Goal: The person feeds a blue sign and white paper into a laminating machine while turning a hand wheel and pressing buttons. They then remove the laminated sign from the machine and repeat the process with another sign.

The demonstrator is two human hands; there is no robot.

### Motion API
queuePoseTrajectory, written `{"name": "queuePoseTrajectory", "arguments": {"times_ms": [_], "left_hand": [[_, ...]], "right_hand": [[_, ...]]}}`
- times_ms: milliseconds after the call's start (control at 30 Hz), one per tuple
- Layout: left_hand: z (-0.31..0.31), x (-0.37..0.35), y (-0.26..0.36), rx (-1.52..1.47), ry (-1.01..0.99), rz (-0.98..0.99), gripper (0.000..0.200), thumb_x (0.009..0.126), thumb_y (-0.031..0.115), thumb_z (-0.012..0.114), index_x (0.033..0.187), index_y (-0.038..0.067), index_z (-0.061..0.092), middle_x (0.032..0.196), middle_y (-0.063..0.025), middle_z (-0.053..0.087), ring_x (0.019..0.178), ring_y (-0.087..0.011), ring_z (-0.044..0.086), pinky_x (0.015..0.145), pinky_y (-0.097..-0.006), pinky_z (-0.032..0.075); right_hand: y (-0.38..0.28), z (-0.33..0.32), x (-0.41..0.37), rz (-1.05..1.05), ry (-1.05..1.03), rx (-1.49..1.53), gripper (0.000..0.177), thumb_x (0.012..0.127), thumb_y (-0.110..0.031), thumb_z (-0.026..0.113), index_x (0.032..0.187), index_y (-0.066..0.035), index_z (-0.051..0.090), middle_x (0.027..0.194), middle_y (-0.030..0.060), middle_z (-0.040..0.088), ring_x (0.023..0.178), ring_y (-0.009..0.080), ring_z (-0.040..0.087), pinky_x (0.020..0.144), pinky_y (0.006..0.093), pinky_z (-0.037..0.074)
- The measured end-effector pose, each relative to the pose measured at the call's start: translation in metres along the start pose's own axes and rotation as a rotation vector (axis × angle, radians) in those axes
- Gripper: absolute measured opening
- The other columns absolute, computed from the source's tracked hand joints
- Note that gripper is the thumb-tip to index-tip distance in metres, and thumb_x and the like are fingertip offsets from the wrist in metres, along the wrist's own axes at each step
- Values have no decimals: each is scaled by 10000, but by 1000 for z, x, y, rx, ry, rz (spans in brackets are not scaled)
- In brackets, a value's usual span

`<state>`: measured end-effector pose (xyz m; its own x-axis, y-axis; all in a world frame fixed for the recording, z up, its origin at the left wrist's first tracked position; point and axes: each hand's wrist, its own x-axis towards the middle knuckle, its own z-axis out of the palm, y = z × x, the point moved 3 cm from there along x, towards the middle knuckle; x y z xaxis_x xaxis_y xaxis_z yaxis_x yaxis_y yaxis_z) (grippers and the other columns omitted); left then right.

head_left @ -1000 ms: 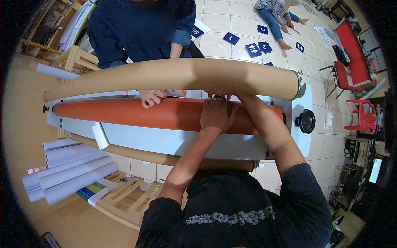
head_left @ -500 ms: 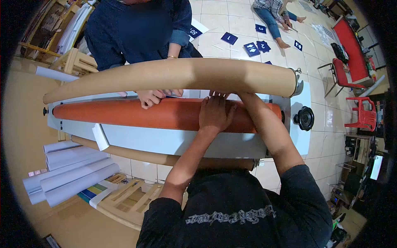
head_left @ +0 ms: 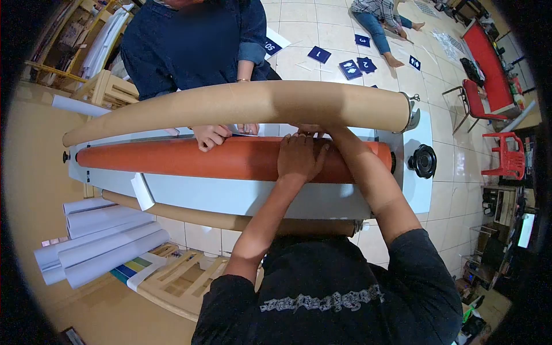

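Note:
My left hand [head_left: 298,158] lies flat on the orange roller [head_left: 230,156] of a roller laminating machine, fingers extended toward the far side. Just beyond it, my right hand [head_left: 312,129] reaches over the roller, mostly hidden under the brown roll [head_left: 241,103] and behind my left fingers; whether it holds anything is not visible. Across the machine, a co-worker's hand [head_left: 211,137] rests on the roller's far edge. The co-worker's other hand [head_left: 248,129] touches a white sheet, partly covered by the brown roll.
A black handwheel [head_left: 422,161] sits on the machine's right end. White paper rolls [head_left: 109,244] lie on a wooden rack [head_left: 172,287] at lower left. Several blue number signs [head_left: 319,54] lie on the tiled floor, near another seated person. Red chairs [head_left: 505,155] stand at right.
My left hand stays on the roller while my right hand shifts slightly beneath the brown roll. The co-worker's hands move a little, and more of the white sheet shows.

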<state>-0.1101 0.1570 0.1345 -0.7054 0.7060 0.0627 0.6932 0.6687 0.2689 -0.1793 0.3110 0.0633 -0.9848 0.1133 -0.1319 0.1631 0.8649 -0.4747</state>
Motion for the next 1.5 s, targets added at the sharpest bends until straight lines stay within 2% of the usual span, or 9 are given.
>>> {"name": "queuePoseTrajectory", "arguments": {"times_ms": [833,900,967,1000,1133,1233,1300,1367,1500], "left_hand": [[1,0,1,-48,113,31,473,940,451,502,971,14,680,991,-210,670,984,-353,635,924,-479,466],[0,2,1,-32,-11,-12,475,937,461,509,978,17,673,992,-208,668,975,-351,638,913,-482,470],[-1,1,3,-25,-9,-24,466,935,459,513,976,21,669,1006,-202,667,979,-349,637,910,-485,470],[0,2,3,-16,-5,-56,458,934,457,517,973,26,665,1020,-196,667,983,-346,636,908,-488,469],[-1,4,5,17,-143,-30,545,947,500,454,1048,8,666,1111,-197,661,1066,-325,614,1003,-440,413],[10,-2,-2,-14,-73,3,544,954,494,449,1114,20,665,1154,-199,653,1116,-324,599,1027,-442,398],[19,-2,-4,138,101,39,562,961,500,422,1172,34,655,1172,-197,651,1160,-327,583,1054,-476,367],[7,-4,5,131,31,9,571,963,507,404,1182,42,654,1168,-200,652,1167,-332,579,1061,-496,353],[-1,-8,9,114,-109,-65,603,964,537,360,1202,66,651,1156,-206,658,1161,-336,584,1062,-523,338]], "right_hand": [[18,-11,-16,35,-207,76,553,946,-462,532,1403,-153,486,1470,156,454,1357,278,419,1135,413,315],[23,-14,-26,69,-298,116,555,947,-464,530,1405,-153,484,1473,156,452,1360,278,416,1137,413,312],[27,-17,-41,67,-286,138,557,949,-466,528,1408,-154,482,1477,156,449,1363,277,414,1140,412,310],[28,-21,-49,-81,0,66,556,967,-472,482,1412,-138,477,1495,154,427,1382,281,394,1147,411,301],[-51,-103,-178,282,-31,112,471,954,-378,501,1271,-44,597,1254,231,610,1188,362,564,1027,429,425],[-86,-122,-268,-314,283,334,383,918,-285,610,1207,-35,644,1158,175,662,1131,357,601,973,431,473],[-84,-124,-333,-452,56,610,387,906,-314,649,1198,-59,647,1129,189,672,1054,360,642,944,436,492],[-71,-154,-390,-427,-159,673,405,894,-275,670,1219,-36,639,1156,184,674,1059,326,653,958,407,489],[57,-106,-478,9,944,1243,412,957,-287,553,1185,56,582,1121,139,672,1033,254,628,939,372,464]]}}
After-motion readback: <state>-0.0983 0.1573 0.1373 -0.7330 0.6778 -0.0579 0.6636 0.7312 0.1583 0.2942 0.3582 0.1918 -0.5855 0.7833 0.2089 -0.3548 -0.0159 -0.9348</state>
